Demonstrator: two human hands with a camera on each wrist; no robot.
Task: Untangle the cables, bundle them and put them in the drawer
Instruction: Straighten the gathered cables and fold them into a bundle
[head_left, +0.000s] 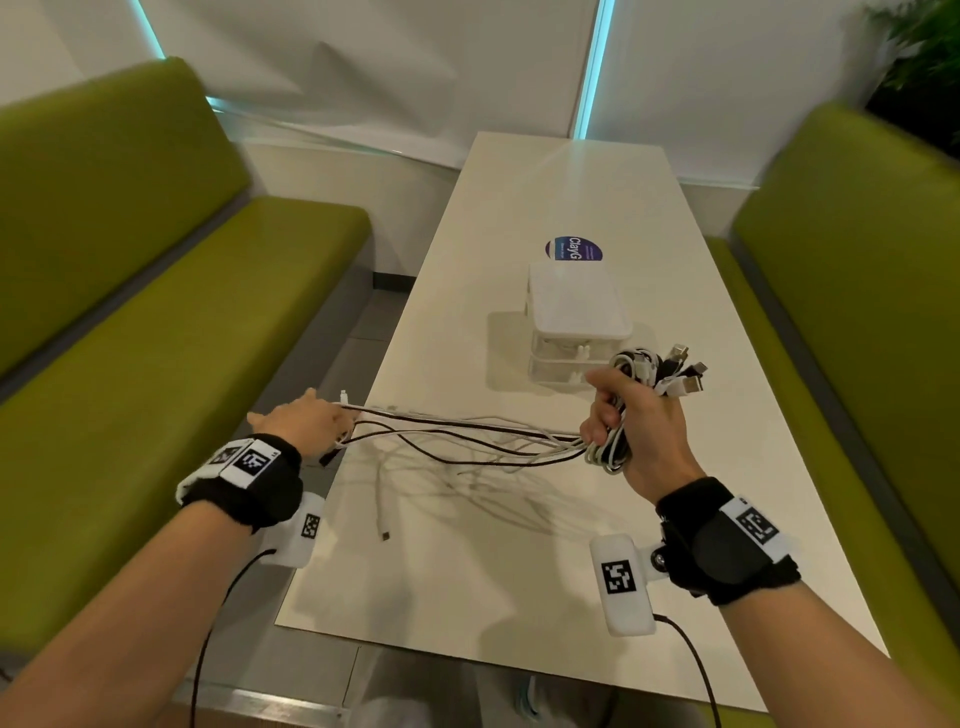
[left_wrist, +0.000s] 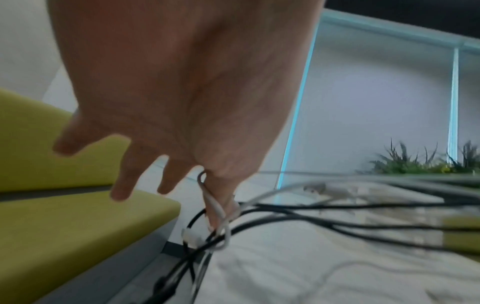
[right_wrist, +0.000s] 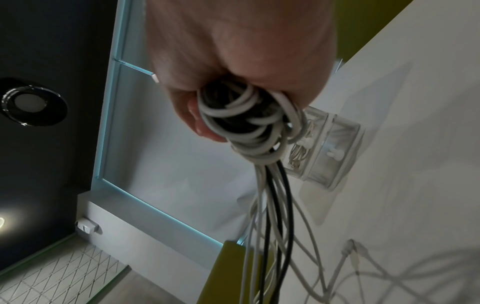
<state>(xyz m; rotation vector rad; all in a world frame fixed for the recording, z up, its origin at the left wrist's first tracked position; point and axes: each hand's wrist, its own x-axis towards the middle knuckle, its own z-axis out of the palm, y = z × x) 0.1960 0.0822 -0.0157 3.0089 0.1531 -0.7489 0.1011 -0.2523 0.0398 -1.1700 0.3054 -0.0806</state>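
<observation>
The cables (head_left: 467, 434) are thin, round-sheathed cords, white and black (the exact count cannot be told), stretched above the smooth white table (head_left: 519, 571) just in front of the drawer unit (head_left: 574, 325). The right hand (head_left: 636, 431) is clenched around a coiled bundle of them, with several plug ends fanning out above the fist beside the drawer unit. The left hand (head_left: 306, 423), well to the left of the drawer unit at the table's edge, pinches the strands' far ends; its other fingers (left_wrist: 124, 179) are spread. One white cable end droops onto the table. The drawer unit is a boxy, translucent white plastic stack of two drawers with small knobs.
</observation>
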